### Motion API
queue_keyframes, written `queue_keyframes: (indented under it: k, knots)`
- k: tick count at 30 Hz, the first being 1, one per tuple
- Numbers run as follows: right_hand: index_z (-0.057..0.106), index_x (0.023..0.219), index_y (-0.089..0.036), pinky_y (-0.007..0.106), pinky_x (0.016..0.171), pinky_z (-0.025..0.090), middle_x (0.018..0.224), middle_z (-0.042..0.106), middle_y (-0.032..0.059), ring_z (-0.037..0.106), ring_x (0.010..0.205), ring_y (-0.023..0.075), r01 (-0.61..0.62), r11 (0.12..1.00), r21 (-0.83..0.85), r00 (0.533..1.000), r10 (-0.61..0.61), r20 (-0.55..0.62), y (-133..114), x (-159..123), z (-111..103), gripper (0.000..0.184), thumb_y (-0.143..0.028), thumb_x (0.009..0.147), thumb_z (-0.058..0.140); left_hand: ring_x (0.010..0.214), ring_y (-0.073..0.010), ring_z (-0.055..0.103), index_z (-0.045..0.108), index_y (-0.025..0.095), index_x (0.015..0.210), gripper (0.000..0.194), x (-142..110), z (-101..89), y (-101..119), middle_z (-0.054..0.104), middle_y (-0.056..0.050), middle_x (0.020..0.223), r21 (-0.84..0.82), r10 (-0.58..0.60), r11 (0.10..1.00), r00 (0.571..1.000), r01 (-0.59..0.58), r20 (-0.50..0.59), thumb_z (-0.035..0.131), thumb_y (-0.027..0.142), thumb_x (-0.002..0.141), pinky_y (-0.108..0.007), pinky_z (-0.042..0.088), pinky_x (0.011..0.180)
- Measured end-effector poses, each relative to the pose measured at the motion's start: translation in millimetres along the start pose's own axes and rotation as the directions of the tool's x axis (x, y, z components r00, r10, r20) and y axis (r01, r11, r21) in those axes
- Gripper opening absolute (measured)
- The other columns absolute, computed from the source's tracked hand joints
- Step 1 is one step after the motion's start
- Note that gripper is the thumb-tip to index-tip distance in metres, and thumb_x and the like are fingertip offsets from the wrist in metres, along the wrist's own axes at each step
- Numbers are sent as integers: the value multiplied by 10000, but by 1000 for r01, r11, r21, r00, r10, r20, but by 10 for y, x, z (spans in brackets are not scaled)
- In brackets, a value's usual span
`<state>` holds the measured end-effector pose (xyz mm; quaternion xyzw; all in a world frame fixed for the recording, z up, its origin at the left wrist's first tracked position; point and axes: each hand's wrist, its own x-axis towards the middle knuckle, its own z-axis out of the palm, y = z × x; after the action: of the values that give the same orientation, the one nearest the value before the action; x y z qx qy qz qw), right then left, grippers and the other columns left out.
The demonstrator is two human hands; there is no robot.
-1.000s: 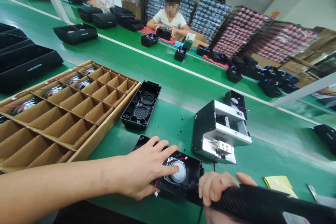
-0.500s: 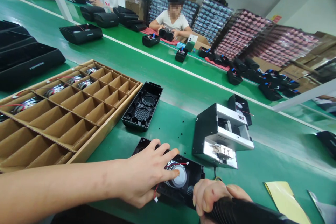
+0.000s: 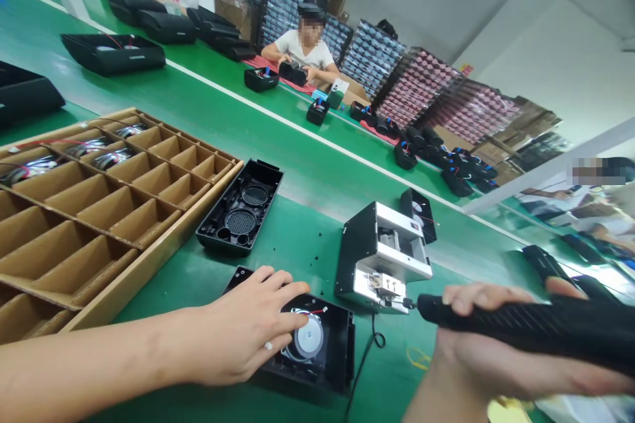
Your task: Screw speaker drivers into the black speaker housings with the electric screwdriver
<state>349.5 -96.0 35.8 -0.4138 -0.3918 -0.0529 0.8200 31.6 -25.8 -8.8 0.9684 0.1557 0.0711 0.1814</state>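
My left hand [image 3: 260, 327] lies over a black speaker housing [image 3: 333, 357], fingers stretched out and spread. Its fingertips reach the round speaker driver [image 3: 308, 337] with a silver-white centre that sits inside. A thin red wire with a white plug shows beside the driver. My right hand [image 3: 466, 360] is wrapped round a black electric screwdriver [image 3: 516, 320], held roughly level. The screwdriver's bit points left, at the front of a silver and black screw feeder [image 3: 370, 258]; whether the bit touches it I cannot tell.
A second black housing [image 3: 243, 208] with two round grilles lies behind my left hand. At left stands a divided cardboard box [image 3: 112, 277] with several drivers in it. Small screws [image 3: 316, 258] lie loose by the feeder. Several people work across the green bench [image 3: 302, 165].
My right hand has lifted the screwdriver off the housing and brought its tip to the screw feeder's front. My left hand stays over the housing. The whole view has swung right.
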Motion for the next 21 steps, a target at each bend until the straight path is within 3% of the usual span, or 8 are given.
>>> queue_keyframes:
  k: [4, 11, 16, 19, 21]
  knots:
    - [497, 1138, -209, 332, 284, 346, 485, 455, -68, 365, 319, 179, -61, 994, -96, 998, 64, 27, 101, -5, 239, 848, -958, 819, 258, 1198, -324, 515, 653, 309, 1294, 330, -15, 8, -47, 486, -72, 1545, 18, 18, 1000, 1000, -18, 5, 425, 257, 1061, -527, 428, 985]
    - [491, 1115, -192, 319, 304, 343, 509, 463, -60, 377, 340, 168, -110, 983, -147, 990, 121, 71, 147, -130, 256, 850, -954, 836, 240, 1251, -358, 535, 584, 392, 1429, 579, -40, 21, -126, 391, -86, 1652, 96, 76, 992, 997, -78, 26, 568, 143, 907, -537, 445, 982]
    - [507, 1166, -188, 336, 289, 328, 488, 481, -54, 357, 314, 181, -142, 980, -136, 983, 155, 95, 174, -121, 151, 926, -993, 794, 241, 1258, -332, 547, 618, 384, 1399, 374, -35, -68, -131, 390, -74, 1665, 86, 94, 991, 993, -100, 67, 430, 335, 1080, -525, 439, 988]
    - [534, 1240, -210, 348, 275, 327, 478, 504, -50, 350, 297, 194, -145, 987, -63, 977, 153, 145, 88, -150, 22, 954, -996, 784, 246, 1262, -335, 561, 629, 381, 1404, 383, -38, -104, -130, 402, -85, 1661, 90, 113, 989, 991, -119, 69, 405, 452, 1101, -518, 429, 994]
    - [575, 1289, -252, 325, 292, 330, 488, 492, -62, 343, 309, 176, -195, 980, 28, 970, 189, 156, -38, -194, -57, 863, -937, 809, 363, 1256, -338, 571, 644, 376, 1394, 390, -38, -106, -135, 427, -97, 1644, 92, 131, 986, 989, -136, 65, 416, 484, 1096, -512, 428, 987]
